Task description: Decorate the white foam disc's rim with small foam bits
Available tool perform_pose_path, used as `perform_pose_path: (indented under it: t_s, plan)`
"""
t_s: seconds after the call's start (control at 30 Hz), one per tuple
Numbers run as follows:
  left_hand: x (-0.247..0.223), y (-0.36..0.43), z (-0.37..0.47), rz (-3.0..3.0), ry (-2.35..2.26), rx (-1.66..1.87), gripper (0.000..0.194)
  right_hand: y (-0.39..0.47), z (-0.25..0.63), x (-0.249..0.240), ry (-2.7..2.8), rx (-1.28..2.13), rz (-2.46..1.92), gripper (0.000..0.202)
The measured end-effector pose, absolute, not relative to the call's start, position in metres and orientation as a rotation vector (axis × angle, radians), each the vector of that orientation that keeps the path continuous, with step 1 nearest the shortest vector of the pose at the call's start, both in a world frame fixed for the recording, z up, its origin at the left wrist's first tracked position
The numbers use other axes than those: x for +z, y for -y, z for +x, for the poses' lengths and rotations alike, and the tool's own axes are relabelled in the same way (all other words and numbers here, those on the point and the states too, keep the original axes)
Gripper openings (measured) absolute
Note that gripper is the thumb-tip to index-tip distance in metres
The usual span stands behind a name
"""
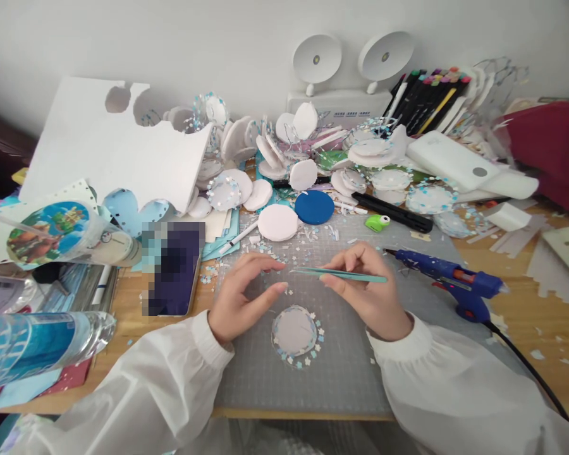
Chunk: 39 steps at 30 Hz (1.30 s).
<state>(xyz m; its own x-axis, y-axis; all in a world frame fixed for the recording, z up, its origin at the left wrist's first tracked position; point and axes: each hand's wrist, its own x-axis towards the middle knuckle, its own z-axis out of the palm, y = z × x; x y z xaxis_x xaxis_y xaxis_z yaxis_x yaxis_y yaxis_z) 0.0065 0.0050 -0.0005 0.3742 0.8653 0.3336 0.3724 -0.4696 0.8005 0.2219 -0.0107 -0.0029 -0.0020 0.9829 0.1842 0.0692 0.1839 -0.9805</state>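
Observation:
My right hand [367,287] holds a pair of teal tweezers [355,275] level between thumb and fingers, tips pointing left. Close to those tips is my left hand [246,294], its thumb and fingers apart with nothing visible between them. Below both hands, a white disc [294,332] ringed with small white and pale blue flowers lies flat on the grey cutting mat [332,385]. Tiny paper flowers and scraps are scattered on the mat under and beyond my hands. Whether the tweezer tips grip anything is too small to tell.
A blue glue gun [450,275] with a black cord lies at right. Behind are a blue disc [314,207], a white disc [277,222], a green punch [377,222] and piled decorated discs. A phone [183,272], cup [52,234] and water bottle [42,344] are at left.

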Motion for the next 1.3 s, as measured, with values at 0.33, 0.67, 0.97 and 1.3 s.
perform_pose_path:
  t_s: [0.33, 0.67, 0.97, 1.3]
  plan:
    - [-0.001, -0.003, 0.007, 1.930, -0.977, 1.080, 0.006, 0.017, 0.220, -0.005, 1.335, 1.071, -1.059, 0.032]
    - [-0.005, -0.011, 0.001, 2.180, -1.258, 1.123, 0.007, 0.008, 0.233, -0.001, 1.305, 0.715, -1.256, 0.029]
    - [-0.001, -0.008, 0.000, 2.182, -1.345, 1.170, 0.018, 0.006, 0.234, -0.013, 1.633, 0.628, -1.314, 0.025]
    - [-0.004, -0.007, 0.002, 2.139, -1.342, 1.175, 0.014, 0.004, 0.231, -0.019, 1.614, 0.705, -1.352, 0.026]
